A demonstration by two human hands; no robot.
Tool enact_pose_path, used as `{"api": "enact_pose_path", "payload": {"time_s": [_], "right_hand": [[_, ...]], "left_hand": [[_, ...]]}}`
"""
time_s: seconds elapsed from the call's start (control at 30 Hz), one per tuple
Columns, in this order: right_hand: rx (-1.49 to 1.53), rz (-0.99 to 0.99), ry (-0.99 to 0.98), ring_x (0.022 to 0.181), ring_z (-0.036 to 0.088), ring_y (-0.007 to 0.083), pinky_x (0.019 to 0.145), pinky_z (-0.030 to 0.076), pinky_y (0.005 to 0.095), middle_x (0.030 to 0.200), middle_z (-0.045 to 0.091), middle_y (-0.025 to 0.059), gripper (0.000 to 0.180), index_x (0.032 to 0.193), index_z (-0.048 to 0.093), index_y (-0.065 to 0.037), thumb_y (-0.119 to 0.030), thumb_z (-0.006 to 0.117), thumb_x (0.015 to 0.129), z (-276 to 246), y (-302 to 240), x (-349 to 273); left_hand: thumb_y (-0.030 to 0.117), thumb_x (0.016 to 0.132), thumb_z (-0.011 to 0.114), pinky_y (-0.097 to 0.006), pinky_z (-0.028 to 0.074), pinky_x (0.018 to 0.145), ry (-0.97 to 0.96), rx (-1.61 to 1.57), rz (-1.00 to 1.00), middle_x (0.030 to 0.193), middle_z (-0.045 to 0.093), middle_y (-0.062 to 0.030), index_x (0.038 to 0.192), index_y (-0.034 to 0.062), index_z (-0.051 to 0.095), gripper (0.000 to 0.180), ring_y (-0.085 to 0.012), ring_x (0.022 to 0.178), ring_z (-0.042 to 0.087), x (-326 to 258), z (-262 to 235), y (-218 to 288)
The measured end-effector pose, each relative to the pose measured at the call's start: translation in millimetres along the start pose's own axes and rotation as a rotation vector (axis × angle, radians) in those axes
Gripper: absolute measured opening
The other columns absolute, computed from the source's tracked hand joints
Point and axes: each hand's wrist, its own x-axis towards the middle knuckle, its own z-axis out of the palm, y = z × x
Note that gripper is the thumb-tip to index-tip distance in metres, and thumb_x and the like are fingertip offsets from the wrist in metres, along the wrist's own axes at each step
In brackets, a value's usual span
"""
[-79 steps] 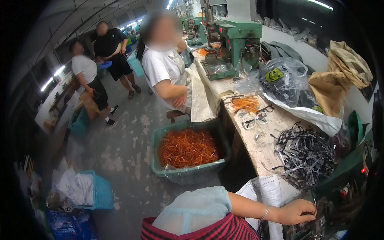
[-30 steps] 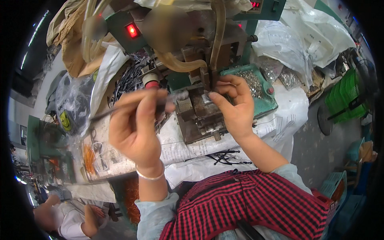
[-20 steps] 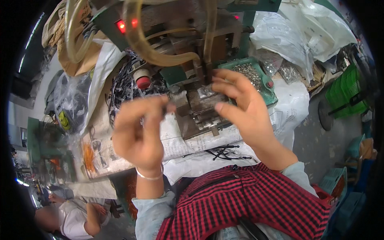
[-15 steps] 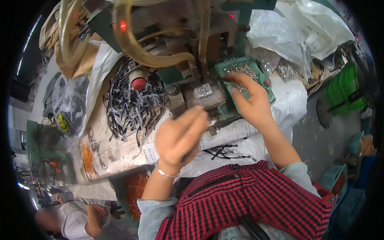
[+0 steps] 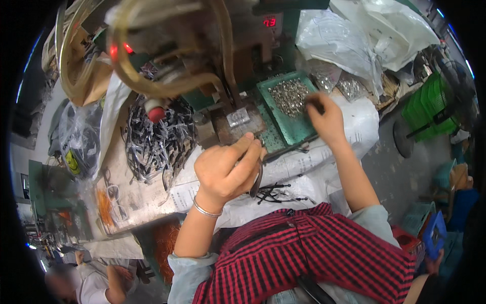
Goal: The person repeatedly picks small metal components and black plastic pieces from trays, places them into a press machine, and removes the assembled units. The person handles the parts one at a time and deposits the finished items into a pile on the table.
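My left hand (image 5: 226,172) is closed in front of the press, gripping a dark, slim, curved piece that looks like an eyeglass temple (image 5: 257,183). Its lower end hangs below the fingers. Over the right rim of a green tray (image 5: 298,133) is my right hand (image 5: 328,120), its fingers curled together; whatever they hold is hidden. Many small metal parts (image 5: 288,96) lie in the tray. Just beyond my left hand, a bright metal block (image 5: 238,117) sits on the press bed (image 5: 248,130).
Yellowish hoses (image 5: 172,88) and a red push button (image 5: 156,114) belong to the press. Left of it lies a heap of dark temples (image 5: 157,142) in clear wrap. Several black pieces (image 5: 281,193) lie near my lap. Clear bags (image 5: 349,40) are behind the tray. Another person (image 5: 104,278) sits lower left.
My right hand has drawn back from over the metal parts to the tray's right rim, and its fingers have curled in. My left hand stays near the press, now showing the dark temple.
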Motion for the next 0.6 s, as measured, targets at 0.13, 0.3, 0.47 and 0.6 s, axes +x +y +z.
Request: {"api": "enact_pose_path", "payload": {"time_s": [0.13, 0.3, 0.47, 0.6], "right_hand": [[-0.287, -0.128, -0.087, 0.093, 0.062, 0.0338, 0.084, 0.050, 0.0428, 0.091, 0.065, 0.0112, 0.011, 0.090, 0.070, -0.007, -0.009, 0.072, 0.079, 9.2, -13.4, -24.6], [-0.489, -0.278, -0.064, 0.091, 0.059, 0.0375, 0.079, 0.047, 0.0475, 0.089, 0.060, 0.0152, 0.011, 0.083, 0.065, -0.003, -0.006, 0.073, 0.076, 26.1, 4.3, -21.7], [-0.457, -0.227, 0.063, 0.089, 0.063, 0.0400, 0.082, 0.049, 0.0458, 0.094, 0.067, 0.0190, 0.008, 0.097, 0.062, -0.001, -0.004, 0.062, 0.089, 22.9, 10.6, -33.3], [-0.021, -0.049, 0.047, 0.090, 0.066, 0.0188, 0.083, 0.050, 0.0303, 0.098, 0.071, 0.0107, 0.016, 0.110, 0.067, 0.001, -0.004, 0.061, 0.096, 26.6, 19.6, -33.9]], "left_hand": [[0.005, 0.071, 0.085, -0.027, 0.045, 0.051, -0.021, 0.004, -0.032, 0.096, 0.076, -0.0080, 0.097, 0.0080, 0.075, 0.027, -0.0160, 0.062, 0.064, -2.6, -3.6, 0.4], [0.009, 0.075, 0.080, -0.027, 0.047, 0.051, 0.011, -0.074, -0.166, 0.112, 0.074, -0.0129, 0.106, 0.0071, 0.074, 0.031, -0.0162, 0.062, 0.065, -21.2, -6.1, 13.8], [0.002, 0.074, 0.077, -0.027, 0.042, 0.051, 0.005, 0.237, -0.246, 0.112, 0.075, -0.0121, 0.100, 0.0096, 0.072, 0.028, -0.0138, 0.066, 0.063, -85.1, -59.7, 20.4], [0.003, 0.080, 0.071, -0.042, 0.050, 0.076, 0.016, 0.444, -0.831, 0.097, 0.071, -0.0124, 0.095, 0.0059, 0.070, 0.015, -0.0328, 0.088, 0.065, -127.4, -121.6, -27.8]]}}
